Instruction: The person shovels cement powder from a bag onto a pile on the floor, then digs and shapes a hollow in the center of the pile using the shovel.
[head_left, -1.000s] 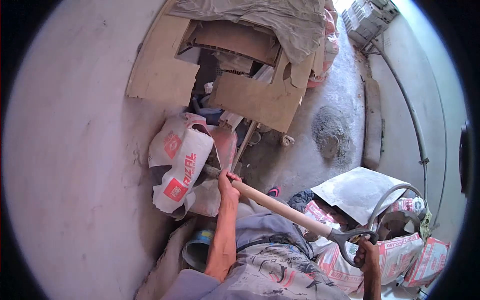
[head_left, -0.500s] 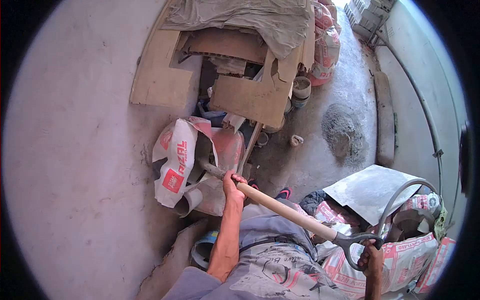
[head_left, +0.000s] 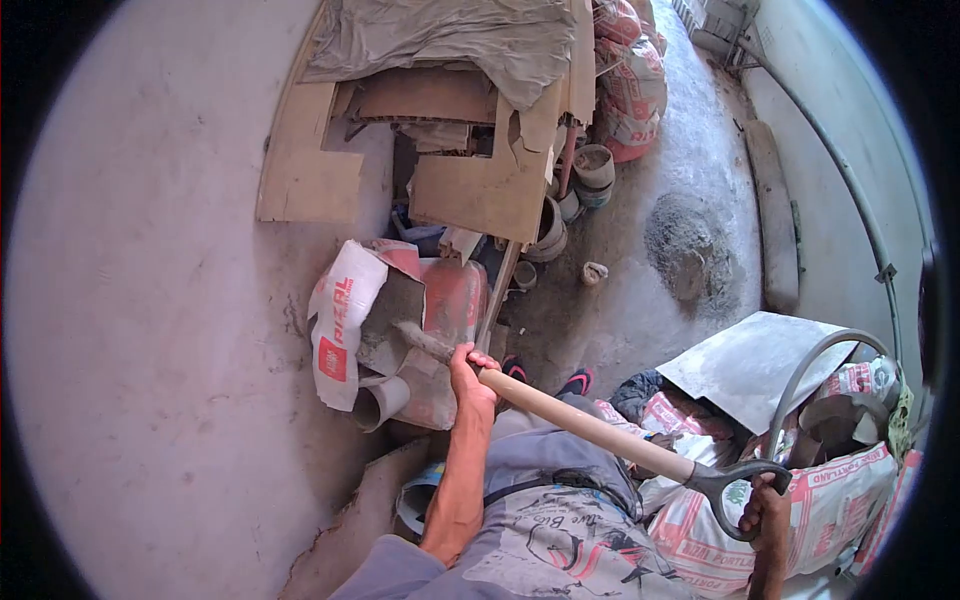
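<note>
A shovel (head_left: 580,423) with a pale wooden shaft and black D-handle slants across my body. My left hand (head_left: 473,374) is wrapped round the lower shaft, close to the metal socket. The fingers of my right hand (head_left: 766,508) are closed round the D-handle at the right. The shovel's metal end reaches the torn opening of a red and white cement bag (head_left: 455,300), where grey powder shows. How deep the blade sits I cannot tell. A loose flap of the bag stands at its left, and a pale bucket (head_left: 380,403) lies tipped below it.
Cardboard (head_left: 480,195) and a grey cloth (head_left: 440,40) cover a stack ahead. Buckets (head_left: 594,170) stand beside it. A grey heap (head_left: 690,250) lies on the floor. At right are a flat board (head_left: 750,365), cement bags (head_left: 780,525) and a curved hose (head_left: 800,380).
The shovel's handle end and my right hand appear farther right and slightly lower. More grey shows inside the bag's opening. The whole view has shifted a little; both hands keep their grip.
</note>
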